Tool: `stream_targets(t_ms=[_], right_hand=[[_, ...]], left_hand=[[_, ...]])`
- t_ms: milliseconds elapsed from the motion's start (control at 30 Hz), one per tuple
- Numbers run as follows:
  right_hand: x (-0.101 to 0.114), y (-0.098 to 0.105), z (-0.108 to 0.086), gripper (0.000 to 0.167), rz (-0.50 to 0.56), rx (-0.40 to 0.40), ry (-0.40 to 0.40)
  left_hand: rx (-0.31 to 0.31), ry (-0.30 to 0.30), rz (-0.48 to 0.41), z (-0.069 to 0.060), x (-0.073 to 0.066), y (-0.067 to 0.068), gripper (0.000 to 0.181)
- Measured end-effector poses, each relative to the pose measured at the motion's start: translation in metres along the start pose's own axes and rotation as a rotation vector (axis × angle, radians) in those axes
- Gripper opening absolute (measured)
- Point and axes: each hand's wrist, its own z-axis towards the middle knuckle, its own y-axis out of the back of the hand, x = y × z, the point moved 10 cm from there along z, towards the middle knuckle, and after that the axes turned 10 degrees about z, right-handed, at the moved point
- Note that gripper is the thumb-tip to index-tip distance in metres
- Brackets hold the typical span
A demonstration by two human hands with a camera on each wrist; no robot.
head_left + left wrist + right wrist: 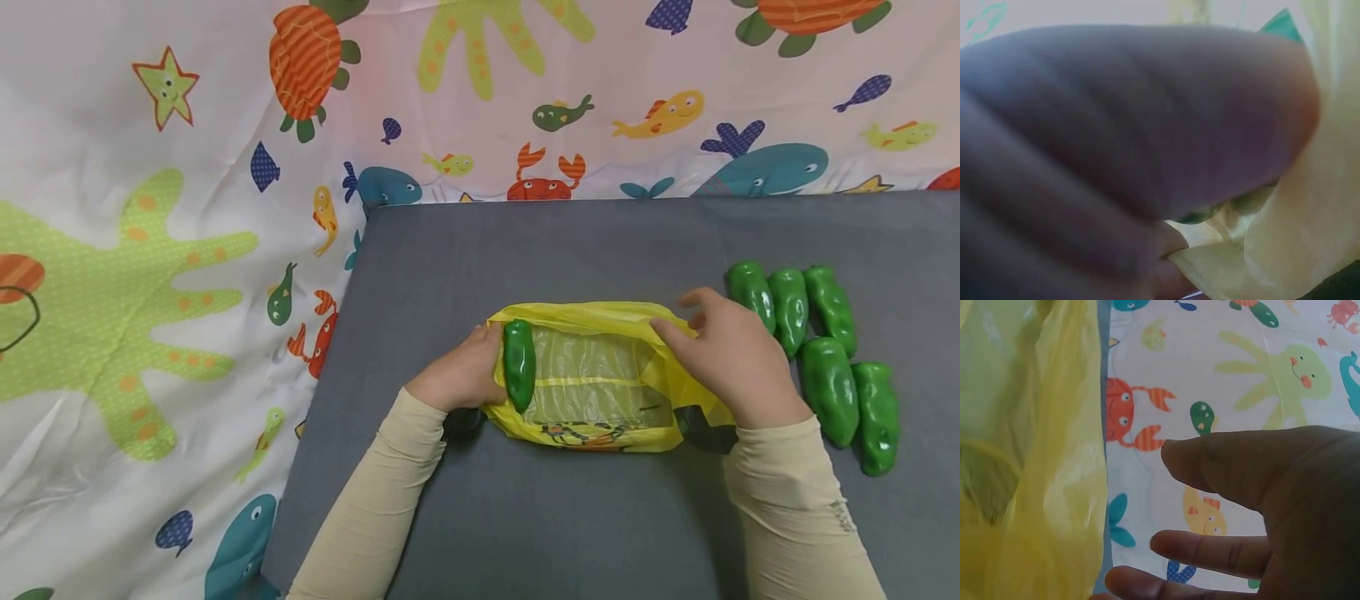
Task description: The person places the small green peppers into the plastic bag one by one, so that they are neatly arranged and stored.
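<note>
Gripping yellow plastic bag (596, 398) with left hand (465, 371); holding nothing in loose right hand (738, 360), nearer long glossy green peppers (828, 392), roughly up-down, frame right.

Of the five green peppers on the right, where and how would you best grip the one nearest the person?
Likely the near half of that pepper, with the right hand coming from above and slightly right, pinching across its width. It lies long and narrow, roughly front to back; a neighbouring pepper crowds its left, while its right side and near end are free.
</note>
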Motion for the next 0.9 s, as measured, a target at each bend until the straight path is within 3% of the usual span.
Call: stream_targets(t_ms=[633, 900], right_hand=[[-0.056, 0.018, -0.013, 0.075, -0.046, 0.002, -0.081], [-0.070, 0.041, -0.014, 0.073, -0.116, -0.036, -0.120]], left_hand=[[0.006, 0.014, 0.020, -0.001, 0.001, -0.001, 0.112], [0.004, 0.005, 0.020, -0.001, -0.002, 0.001, 0.111]])
